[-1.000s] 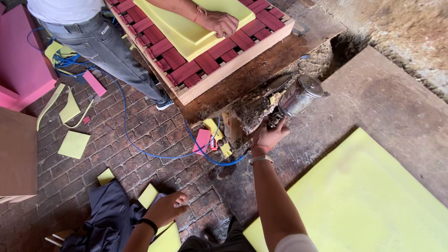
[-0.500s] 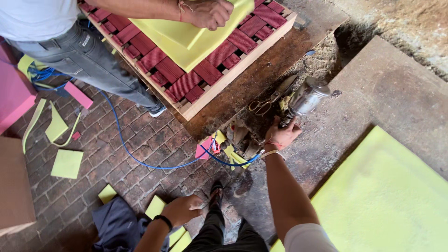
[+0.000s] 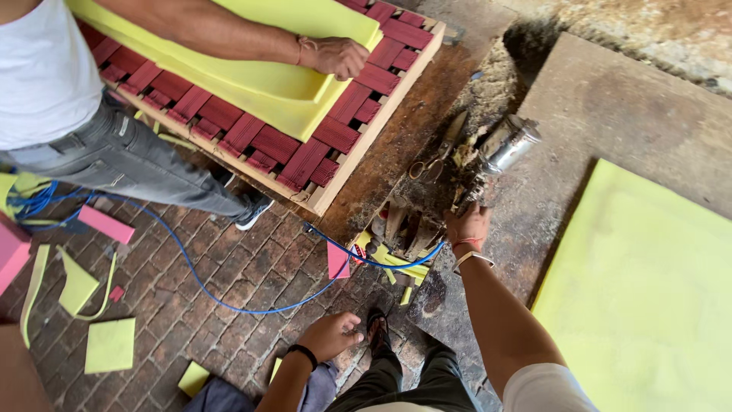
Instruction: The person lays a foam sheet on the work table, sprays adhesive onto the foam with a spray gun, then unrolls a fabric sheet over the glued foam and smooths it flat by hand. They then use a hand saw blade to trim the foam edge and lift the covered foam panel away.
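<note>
Worn brick floor point(image 3: 229, 297) strewn with foam offcuts point(image 3: 110, 345); the right hand point(image 3: 467, 227) is clenched on a metal spray gun point(image 3: 499, 149) above the grimy bench point(image 3: 610, 114), the left hand point(image 3: 329, 336) hangs loosely open, holding nothing; the blue hose point(image 3: 229, 294) trailing past both people's feet could snag; overspray might reach the yellow foam sheet point(image 3: 648, 290) just beside; open room lies mostly leftward

The floor is red-brown brick paving point(image 3: 229, 282) on one side and a grey, dirty concrete slab point(image 3: 610, 114) on the other.
</note>
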A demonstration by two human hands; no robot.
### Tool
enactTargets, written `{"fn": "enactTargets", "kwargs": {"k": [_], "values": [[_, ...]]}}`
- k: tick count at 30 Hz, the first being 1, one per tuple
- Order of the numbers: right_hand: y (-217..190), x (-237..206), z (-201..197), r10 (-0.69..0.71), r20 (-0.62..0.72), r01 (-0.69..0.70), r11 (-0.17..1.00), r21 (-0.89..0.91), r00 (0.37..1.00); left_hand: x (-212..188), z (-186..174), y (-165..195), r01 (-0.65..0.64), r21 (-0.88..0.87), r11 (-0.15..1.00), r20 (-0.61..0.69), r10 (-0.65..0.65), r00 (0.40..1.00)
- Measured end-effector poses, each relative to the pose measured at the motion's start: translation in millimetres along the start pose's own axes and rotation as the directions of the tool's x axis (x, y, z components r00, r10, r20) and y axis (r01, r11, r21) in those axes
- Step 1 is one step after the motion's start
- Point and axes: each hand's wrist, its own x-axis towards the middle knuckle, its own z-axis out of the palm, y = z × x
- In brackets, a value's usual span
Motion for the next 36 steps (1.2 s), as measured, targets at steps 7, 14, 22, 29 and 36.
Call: {"fn": "enactTargets", "kwargs": {"k": [7, 14, 22, 29, 36], "values": [[17, -67, -22, -0.111, -0.007, 0.107, 0.942, 0.319, 0.994, 34, 1, 14, -0.178, -0.081, 0.981, 0.054, 0.183, 0.982], [42, -104, -55, -0.123, 0.133, 0.076, 0.947, 0.311, 0.983, 78, 31, 52, -0.358, -0.039, 0.933, 0.120, 0.360, 0.925], [105, -127, -104, -0.001, 0.106, -0.052, 0.863, 0.502, 0.994, 84, 63, 108, -0.396, -0.259, 0.881, 0.145, 0.441, 0.886], [200, -175, -198, 0.205, 0.123, -0.237, 0.760, 0.606, 0.971, 64, 124, 212, -0.469, -0.189, 0.863, 0.098, 0.492, 0.865], [360, -228, -292, 0.413, -0.019, -0.285, 0.662, 0.693, 0.911, 48, 242, 319, -0.566, -0.262, 0.782, 0.184, 0.616, 0.766]]}}
